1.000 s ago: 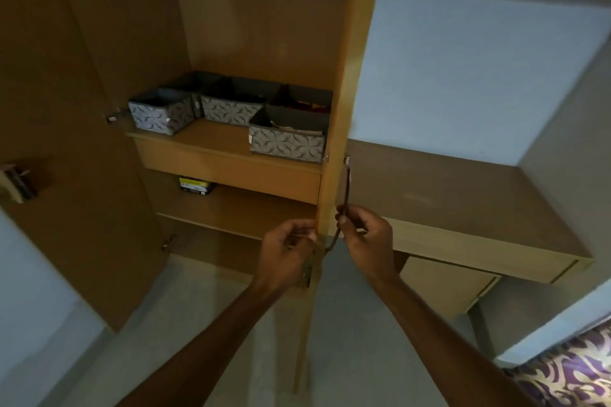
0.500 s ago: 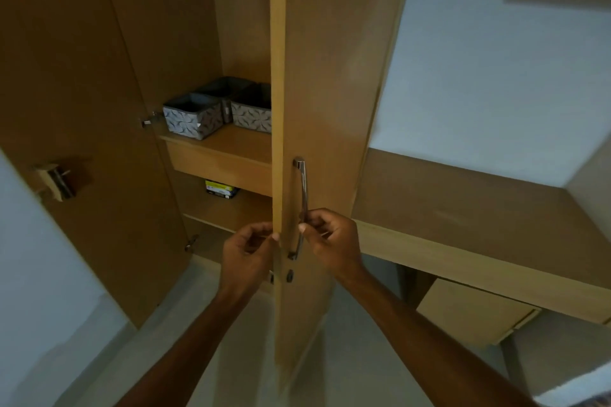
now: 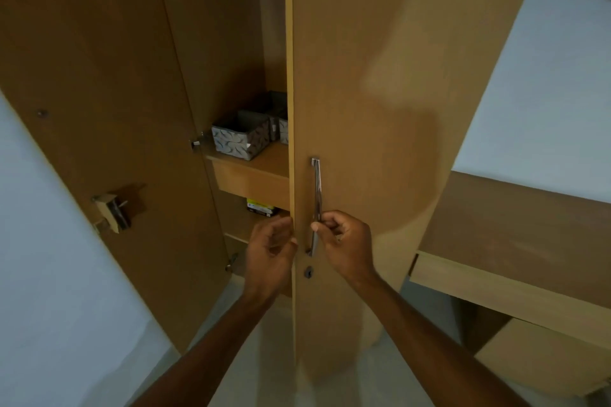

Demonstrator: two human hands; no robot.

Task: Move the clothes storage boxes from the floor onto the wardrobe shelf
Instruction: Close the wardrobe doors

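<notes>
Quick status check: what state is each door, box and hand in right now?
Right door: partly closed, hiding most of the shelf.
Left door: wide open.
Boxes: upright on the shelf.
Right hand: closed on the door handle.
Left hand: fingers curled at the right door's edge, grip unclear.

Grey patterned storage boxes [image 3: 239, 138] upright on wardrobe shelf [image 3: 267, 158], partly hidden

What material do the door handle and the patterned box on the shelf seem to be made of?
Door handle: probably polished metal, since it is silvery with bright reflections. Patterned box: probably fabric over a stiff board, matte grey with a printed leaf-like pattern and slightly soft edges.
</notes>
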